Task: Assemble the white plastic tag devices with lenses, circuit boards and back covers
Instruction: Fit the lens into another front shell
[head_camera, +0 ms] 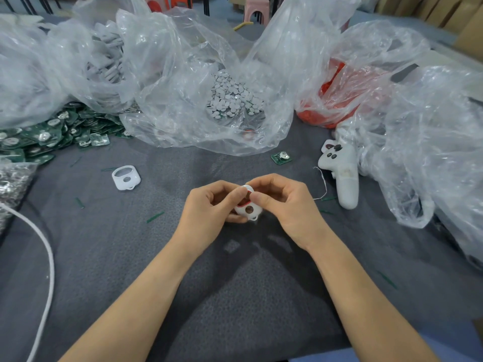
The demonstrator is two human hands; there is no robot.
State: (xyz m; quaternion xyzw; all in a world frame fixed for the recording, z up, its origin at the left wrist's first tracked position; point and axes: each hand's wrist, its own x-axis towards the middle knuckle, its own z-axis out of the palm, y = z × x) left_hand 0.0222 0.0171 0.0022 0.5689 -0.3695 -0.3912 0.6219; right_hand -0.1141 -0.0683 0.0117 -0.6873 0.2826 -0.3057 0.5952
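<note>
White glossy round-holed shell (241, 211) pinched by left hand (209, 207), right hand (285, 205).

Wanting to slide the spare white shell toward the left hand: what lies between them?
Head view: only bare grey cloth between the spare white shell and the left hand; a green sliver sits nearer the person.
</note>
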